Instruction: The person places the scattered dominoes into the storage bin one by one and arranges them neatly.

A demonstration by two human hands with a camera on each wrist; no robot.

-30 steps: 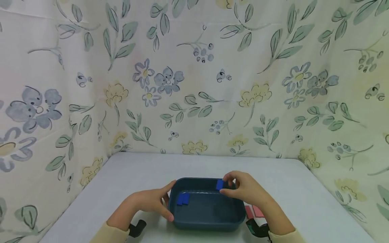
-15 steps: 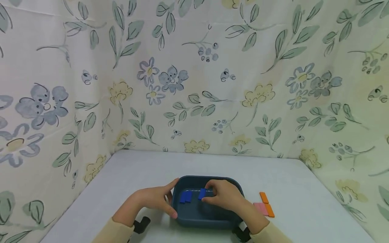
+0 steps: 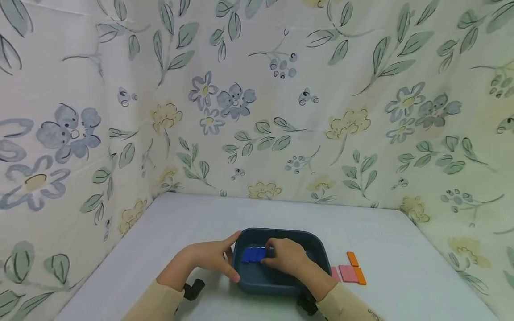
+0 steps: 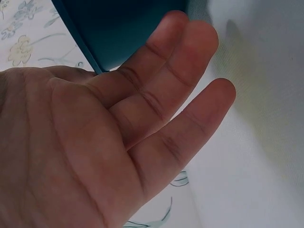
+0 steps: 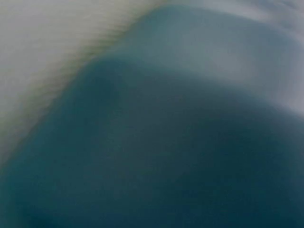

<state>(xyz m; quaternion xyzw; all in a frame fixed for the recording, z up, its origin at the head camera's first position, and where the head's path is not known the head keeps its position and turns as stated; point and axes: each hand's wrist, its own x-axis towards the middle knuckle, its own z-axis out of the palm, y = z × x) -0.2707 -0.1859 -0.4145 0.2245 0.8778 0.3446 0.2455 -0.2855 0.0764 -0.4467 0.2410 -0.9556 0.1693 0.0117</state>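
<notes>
A dark blue-green tray [image 3: 277, 290] stands on the white table, with a short row of flat blue tiles [image 3: 250, 255] on its floor near the left side. My left hand [image 3: 210, 256] rests against the tray's left wall, thumb near the front corner and fingers reaching to the back; in the left wrist view those fingers [image 4: 166, 80] look fairly straight. Inside the tray, my right hand [image 3: 287, 256] pinches a blue tile [image 3: 262, 253] at the row's right end. Its fingers partly cover that tile. Only the tray's blurred wall [image 5: 142, 133] fills the right wrist view.
Pink tiles [image 3: 347, 273] and orange tiles [image 3: 352, 259] lie on the table right of the tray. White table [image 3: 192, 214] surrounds the tray, and a floral curtain [image 3: 257, 111] hangs behind and on both sides.
From the tray's back right, my right hand has carried the blue tile left and down to the row. My left hand stays at the tray's left wall. The head view has shifted slightly.
</notes>
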